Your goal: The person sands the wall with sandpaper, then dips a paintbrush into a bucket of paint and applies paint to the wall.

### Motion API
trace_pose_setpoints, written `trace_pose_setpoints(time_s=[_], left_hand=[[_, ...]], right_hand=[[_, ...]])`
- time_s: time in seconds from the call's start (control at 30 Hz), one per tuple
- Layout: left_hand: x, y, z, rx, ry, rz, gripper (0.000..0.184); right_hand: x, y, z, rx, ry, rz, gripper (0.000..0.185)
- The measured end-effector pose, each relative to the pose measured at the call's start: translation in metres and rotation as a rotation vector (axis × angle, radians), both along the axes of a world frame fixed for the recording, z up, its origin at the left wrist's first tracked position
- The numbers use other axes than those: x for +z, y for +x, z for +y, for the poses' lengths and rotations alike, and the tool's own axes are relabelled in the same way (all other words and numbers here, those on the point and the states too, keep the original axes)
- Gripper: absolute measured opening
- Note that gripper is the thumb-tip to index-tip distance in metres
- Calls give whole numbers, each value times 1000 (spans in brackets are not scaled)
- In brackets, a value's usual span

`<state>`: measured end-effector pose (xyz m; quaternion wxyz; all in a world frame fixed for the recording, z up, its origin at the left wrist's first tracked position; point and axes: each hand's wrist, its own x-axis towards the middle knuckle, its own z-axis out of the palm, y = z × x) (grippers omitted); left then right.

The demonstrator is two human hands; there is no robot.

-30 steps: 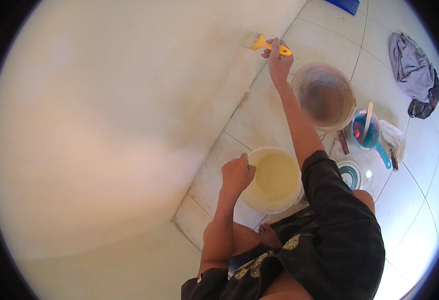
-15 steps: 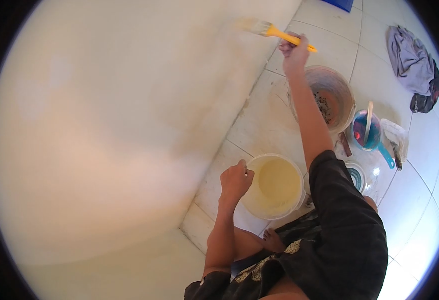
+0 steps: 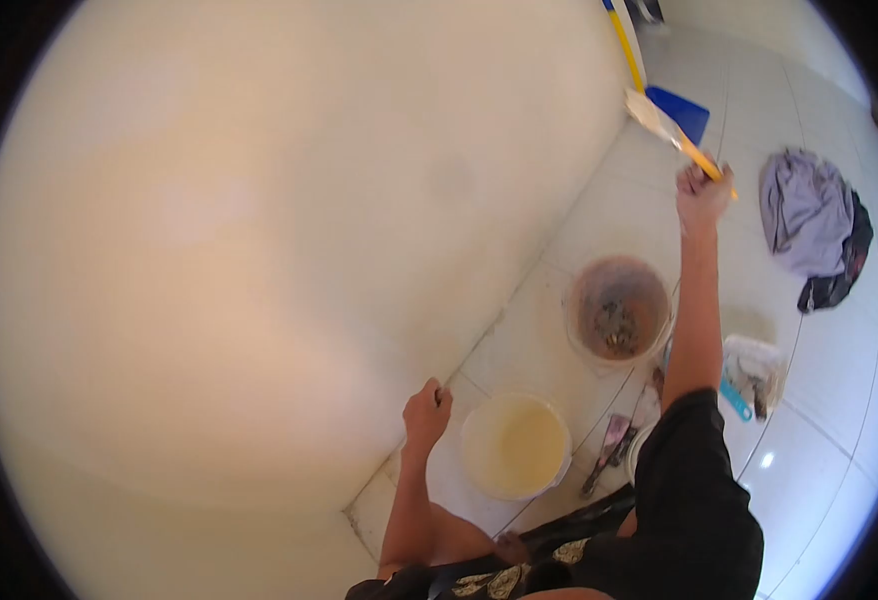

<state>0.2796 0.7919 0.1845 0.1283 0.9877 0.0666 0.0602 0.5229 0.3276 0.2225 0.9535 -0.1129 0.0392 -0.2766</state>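
Note:
My right hand (image 3: 704,198) is wrapped round the yellow handle of a paintbrush (image 3: 671,130), its pale bristles pointing up and left close to the foot of the wall (image 3: 289,200). My left hand (image 3: 426,412) is curled into a fist with nothing visible in it, just left of a white bucket (image 3: 467,470) and apart from its rim. Pale yellow liquid (image 3: 531,452) fills the bottom of that bucket. Beyond it stands a second bucket (image 3: 599,290), stained, with dark debris inside.
A blue dustpan (image 3: 681,112) lies by the wall, near a yellow pole (image 3: 624,45). Grey cloth (image 3: 807,212) is heaped on the tiled floor at right. A scraper (image 3: 609,448), a turquoise handle (image 3: 736,400) and a whitish tray (image 3: 756,360) lie near my right arm.
My right hand with the paintbrush has swung away from the wall surface, out over the floor near the dustpan. My left fist has shifted off the bucket's edge. The view has tilted further ahead.

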Motion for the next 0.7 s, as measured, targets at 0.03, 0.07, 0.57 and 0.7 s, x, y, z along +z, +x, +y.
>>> trace_pose_setpoints(time_s=[0.03, 0.07, 0.57, 0.7], left_hand=[[7, -3, 5, 24, -10, 17, 25], [13, -6, 9, 55, -23, 38, 26], [-65, -83, 69, 174, -664, 1016, 65], [-77, -81, 72, 119, -880, 1045, 54]], right_hand=[[2, -10, -13, 28, 18, -30, 39], [-2, -17, -25, 65, 34, -55, 37], [20, -50, 33, 462, -538, -48, 27], [41, -98, 116, 747, -1189, -110, 25]])
